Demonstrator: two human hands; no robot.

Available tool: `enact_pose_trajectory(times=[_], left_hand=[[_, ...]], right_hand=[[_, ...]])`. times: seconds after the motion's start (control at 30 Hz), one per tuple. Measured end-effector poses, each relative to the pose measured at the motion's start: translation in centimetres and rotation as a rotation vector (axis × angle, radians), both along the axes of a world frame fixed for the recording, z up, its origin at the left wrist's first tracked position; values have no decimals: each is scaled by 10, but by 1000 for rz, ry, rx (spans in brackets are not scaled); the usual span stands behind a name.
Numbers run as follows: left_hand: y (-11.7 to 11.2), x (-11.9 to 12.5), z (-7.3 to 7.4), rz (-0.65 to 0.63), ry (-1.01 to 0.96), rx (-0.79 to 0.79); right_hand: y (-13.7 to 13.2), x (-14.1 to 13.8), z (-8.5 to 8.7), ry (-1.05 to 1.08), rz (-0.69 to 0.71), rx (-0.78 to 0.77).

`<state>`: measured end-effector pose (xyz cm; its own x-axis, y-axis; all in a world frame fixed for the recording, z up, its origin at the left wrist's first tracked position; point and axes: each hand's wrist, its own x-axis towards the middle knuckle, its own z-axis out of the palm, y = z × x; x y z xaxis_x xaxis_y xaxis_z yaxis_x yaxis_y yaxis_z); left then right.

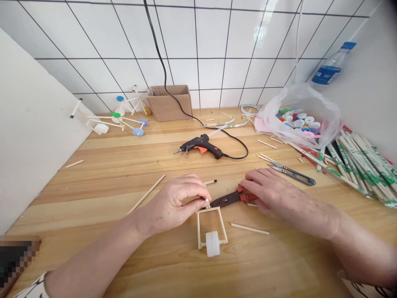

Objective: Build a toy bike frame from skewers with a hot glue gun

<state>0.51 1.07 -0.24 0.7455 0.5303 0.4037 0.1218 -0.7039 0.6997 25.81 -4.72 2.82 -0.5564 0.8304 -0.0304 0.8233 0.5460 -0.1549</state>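
Note:
My left hand [176, 203] is closed in a pinch on the top corner of a small wooden stick frame [211, 225] that carries a white cap wheel [212, 243] at its near end. My right hand [269, 192] is wrapped round the red handles of pliers [228, 199]. The dark jaws of the pliers point left and meet the frame's top corner, right by my left fingertips. Both hands rest low on the wooden table [124, 165].
A black hot glue gun [203, 147] lies behind, its cord running up the tiled wall. Thread snips [291, 171] sit right of it. A bag of bottle caps [300, 120], packed chopsticks [362, 165], a cardboard box [170, 101], finished stick models [120, 118] and loose sticks [249, 228] lie around.

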Motion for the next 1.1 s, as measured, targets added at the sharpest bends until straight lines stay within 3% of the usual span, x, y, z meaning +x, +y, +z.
enact_pose_trajectory(times=[0.3,0.47,0.6,0.8,1.1], left_hand=[[0,-1,1,8,-2,-4],[0,-1,1,3,-6,11],[0,-1,0,9,18,21],[0,-1,0,18,23,47],[-1,0,2,21,46,71]], right_hand=[[0,0,0,9,-17,-50],[-9,-3,2,85,14,94],[-26,-23,-3,170,142,132],[-41,-50,-25,164,377,244],[-38,-50,-31,201,385,317]])
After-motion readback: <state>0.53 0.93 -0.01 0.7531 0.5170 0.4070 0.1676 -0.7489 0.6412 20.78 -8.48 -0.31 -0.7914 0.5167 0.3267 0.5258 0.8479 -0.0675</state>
